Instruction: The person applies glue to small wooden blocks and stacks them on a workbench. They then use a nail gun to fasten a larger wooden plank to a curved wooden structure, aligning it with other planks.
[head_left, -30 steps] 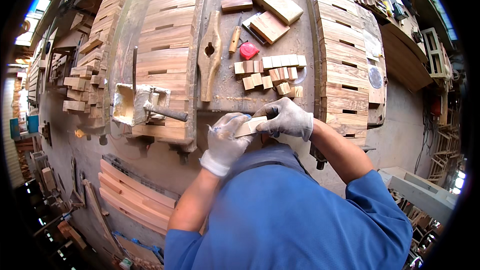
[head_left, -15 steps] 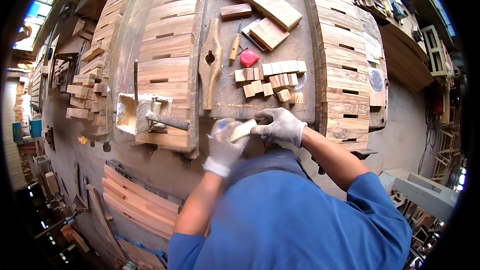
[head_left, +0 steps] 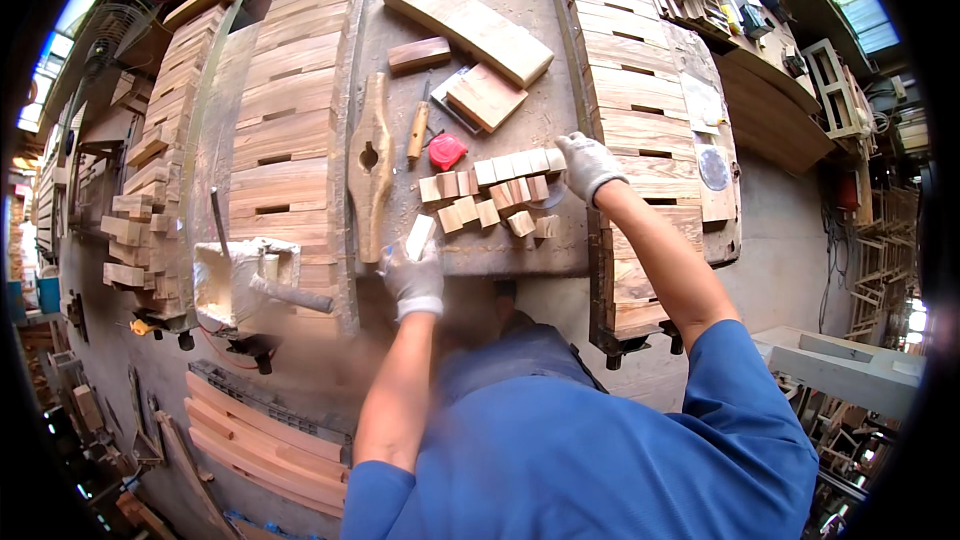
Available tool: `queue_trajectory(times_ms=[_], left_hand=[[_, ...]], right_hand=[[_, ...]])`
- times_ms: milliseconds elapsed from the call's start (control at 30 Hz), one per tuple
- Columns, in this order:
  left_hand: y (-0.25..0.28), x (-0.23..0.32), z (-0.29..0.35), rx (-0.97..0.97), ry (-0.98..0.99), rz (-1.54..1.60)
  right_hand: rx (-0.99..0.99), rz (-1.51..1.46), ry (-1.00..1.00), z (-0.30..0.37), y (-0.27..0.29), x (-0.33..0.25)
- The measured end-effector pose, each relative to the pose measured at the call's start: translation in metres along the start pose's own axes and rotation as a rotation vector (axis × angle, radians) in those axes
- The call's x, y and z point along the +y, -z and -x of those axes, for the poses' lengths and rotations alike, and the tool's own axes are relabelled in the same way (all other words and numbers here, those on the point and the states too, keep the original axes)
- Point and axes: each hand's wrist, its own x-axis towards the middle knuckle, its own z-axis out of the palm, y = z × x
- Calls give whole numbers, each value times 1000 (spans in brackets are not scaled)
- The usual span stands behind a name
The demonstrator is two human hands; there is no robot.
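Left grip [head_left: 414, 282] clasps a pale wooden block [head_left: 421, 236], which juts beyond the fingers over the bench [head_left: 530, 258]. Right grip [head_left: 592, 168] meets the right end of the white-topped block row [head_left: 513, 166]; whether it pinches one, I cannot tell. Beyond the row lies a red tape measure [head_left: 447, 150].

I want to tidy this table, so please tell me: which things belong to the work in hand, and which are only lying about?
Seemingly in the work:
pale block, in the left hand
row of small blocks, right hand at its right end

Apparently just lying about:
red tape measure
wooden-handled tool
thick plank
long wood piece with a hole
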Motion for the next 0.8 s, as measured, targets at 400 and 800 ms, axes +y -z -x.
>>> queue_trajectory(times_ms=[400, 800], left_hand=[[41, 52, -43, -354, -350, -630], [58, 31, -12, -76, -560, -314]], right_hand=[[-37, 127, 54, -31, -34, 12], [-1, -587, -48, 59, 88, -27]])
